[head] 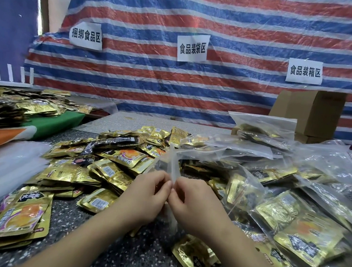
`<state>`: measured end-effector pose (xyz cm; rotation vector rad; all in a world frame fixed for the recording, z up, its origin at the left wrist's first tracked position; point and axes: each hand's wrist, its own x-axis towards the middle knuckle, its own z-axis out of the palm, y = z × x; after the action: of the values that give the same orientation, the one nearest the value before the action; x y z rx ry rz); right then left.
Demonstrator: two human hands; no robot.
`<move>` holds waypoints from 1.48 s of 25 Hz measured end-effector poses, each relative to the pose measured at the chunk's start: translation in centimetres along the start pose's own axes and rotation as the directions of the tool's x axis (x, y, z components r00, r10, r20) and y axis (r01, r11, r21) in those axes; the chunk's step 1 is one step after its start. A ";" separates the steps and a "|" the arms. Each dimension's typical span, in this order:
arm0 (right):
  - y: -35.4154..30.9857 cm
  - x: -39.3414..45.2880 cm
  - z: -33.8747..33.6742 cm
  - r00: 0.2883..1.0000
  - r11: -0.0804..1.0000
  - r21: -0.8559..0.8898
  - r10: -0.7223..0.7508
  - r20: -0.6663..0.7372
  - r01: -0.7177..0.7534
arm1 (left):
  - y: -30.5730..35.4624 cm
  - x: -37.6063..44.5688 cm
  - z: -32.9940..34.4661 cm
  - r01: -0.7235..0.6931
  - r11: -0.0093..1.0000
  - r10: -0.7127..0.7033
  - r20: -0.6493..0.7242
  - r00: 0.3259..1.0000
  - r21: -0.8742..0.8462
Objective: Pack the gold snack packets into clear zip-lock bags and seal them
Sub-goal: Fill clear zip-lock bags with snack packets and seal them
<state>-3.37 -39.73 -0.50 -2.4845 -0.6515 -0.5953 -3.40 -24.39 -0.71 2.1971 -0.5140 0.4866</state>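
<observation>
Above the near middle of the dark speckled stone surface (130, 255), the left hand (144, 196) and right hand (194, 203) meet fingertip to fingertip, each grip pinching the near edge of a clear, empty-looking plastic zip-lock bag (171, 165) that stands up between them. Loose shiny gold foil snack packets (108, 168) lie heaped from the near left corner to the middle of the surface. Clear zip-lock bags already filled with gold packets (303, 221) are piled along its right edge, before a brown cardboard box (313, 111) at the far right corner.
</observation>
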 end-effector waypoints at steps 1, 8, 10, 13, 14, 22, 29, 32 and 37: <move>0.0 0.0 0.0 1.000 0.999 -0.031 -0.021 -0.003 0.021 | -0.1 0.1 0.0 0.001 1.000 -0.001 0.004 1.000 0.004; -0.1 0.0 -0.2 1.000 1.000 0.013 -0.025 0.005 0.025 | -0.2 0.1 -0.4 0.013 0.999 -0.014 0.047 0.999 0.034; -0.2 0.0 0.0 1.000 1.000 -0.015 -0.011 -0.021 0.010 | -0.3 0.2 -0.3 -0.015 0.996 0.016 -0.009 1.000 0.084; -0.5 -0.1 0.2 0.999 0.997 -0.082 -0.005 -0.049 0.001 | -0.5 0.3 -0.4 -0.013 0.995 0.015 -0.018 1.000 0.101; -0.6 -0.1 0.3 0.999 0.994 -0.108 -0.002 -0.051 -0.004 | -0.6 0.3 -0.4 -0.011 0.994 0.012 -0.015 1.000 0.104; -0.5 0.1 -0.6 0.973 0.974 -0.173 0.109 -0.204 -0.146 | -0.9 0.3 -0.1 0.056 0.995 -0.044 -0.136 0.990 0.082; 0.6 0.4 -1.1 0.935 0.945 -0.192 0.202 -0.291 -0.263 | -1.0 0.3 -0.5 0.126 0.972 -0.071 -0.266 0.961 0.196; 1.2 0.6 -1.6 0.909 0.935 -0.160 0.250 -0.333 -0.316 | -1.0 0.4 -1.3 0.150 0.967 -0.079 -0.315 0.946 0.207; 1.7 0.8 -2.0 0.886 0.917 -0.154 0.295 -0.357 -0.368 | -0.8 0.5 -1.8 0.180 0.961 -0.098 -0.350 0.932 0.211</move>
<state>-2.38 -41.91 0.84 -2.5266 -0.0245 -0.9553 -2.84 -22.59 0.10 2.2906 -0.1154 0.8648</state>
